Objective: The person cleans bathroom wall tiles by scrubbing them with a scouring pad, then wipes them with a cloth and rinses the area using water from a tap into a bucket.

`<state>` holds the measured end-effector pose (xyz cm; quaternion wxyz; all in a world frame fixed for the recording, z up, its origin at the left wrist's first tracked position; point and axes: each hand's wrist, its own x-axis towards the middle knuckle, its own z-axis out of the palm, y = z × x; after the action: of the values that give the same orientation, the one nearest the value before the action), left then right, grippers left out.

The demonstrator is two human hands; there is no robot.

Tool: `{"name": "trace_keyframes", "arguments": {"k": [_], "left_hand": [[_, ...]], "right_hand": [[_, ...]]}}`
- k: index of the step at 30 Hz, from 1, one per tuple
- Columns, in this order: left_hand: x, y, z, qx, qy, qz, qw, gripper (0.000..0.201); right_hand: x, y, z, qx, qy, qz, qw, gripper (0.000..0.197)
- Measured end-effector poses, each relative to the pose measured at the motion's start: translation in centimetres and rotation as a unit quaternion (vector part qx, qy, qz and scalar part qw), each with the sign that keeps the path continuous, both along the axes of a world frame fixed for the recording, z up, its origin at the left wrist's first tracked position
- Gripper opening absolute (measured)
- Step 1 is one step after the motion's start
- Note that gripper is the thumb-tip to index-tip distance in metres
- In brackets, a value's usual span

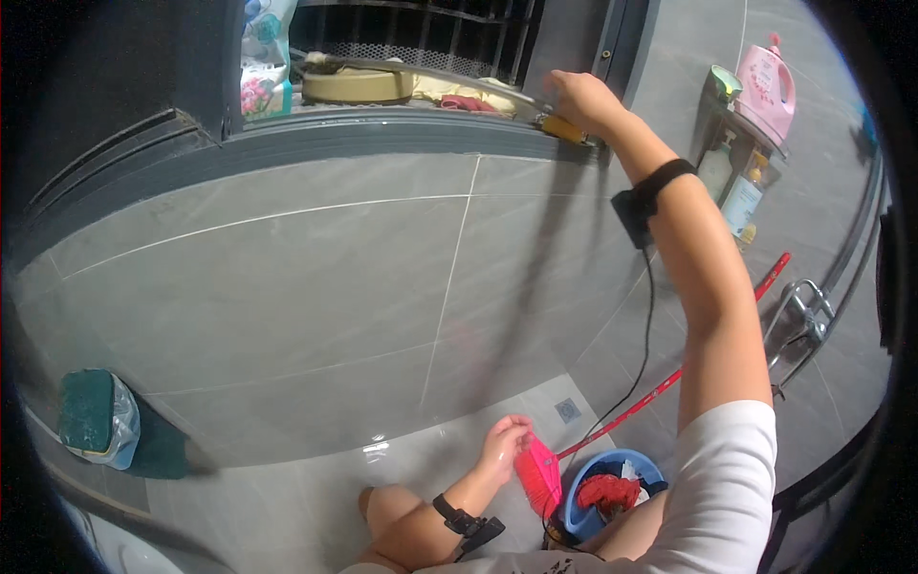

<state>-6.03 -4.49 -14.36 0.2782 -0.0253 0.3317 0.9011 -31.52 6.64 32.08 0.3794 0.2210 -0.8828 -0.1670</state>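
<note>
My right hand reaches up to the window sill with its fingers curled. Right beneath it lies a yellow handle, from which a thin grey strip runs left along the opening. Whether the fingers grip the handle is hard to make out. Low down, my left hand hangs with loosely bent fingers and nothing visible in them. Beside those fingers is a pink broom head, whose red pole slants up to the right behind my right arm. Black straps with small boxes sit on both forearms.
Cloths and a round tan container lie in the barred window. A blue basin of clothes stands by my legs. A corner shelf holds bottles and a pink jug. A tap juts from the right wall; a green bin stands left.
</note>
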Motion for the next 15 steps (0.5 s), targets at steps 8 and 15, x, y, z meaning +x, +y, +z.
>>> {"name": "trace_keyframes", "arguments": {"k": [8,15], "left_hand": [[-0.8,-1.1,-0.8,-0.009,-0.008,0.024,1.0,0.017],[-1.1,-2.1,-1.1,-0.065,-0.017,0.044,0.997,0.016]], "right_hand": [[-6.1,-2.1,2.8,-0.114,-0.16,-0.11,0.974,0.032],[-7.0,-1.7,1.0,-0.272,-0.343,-0.291,0.85,0.043]]}}
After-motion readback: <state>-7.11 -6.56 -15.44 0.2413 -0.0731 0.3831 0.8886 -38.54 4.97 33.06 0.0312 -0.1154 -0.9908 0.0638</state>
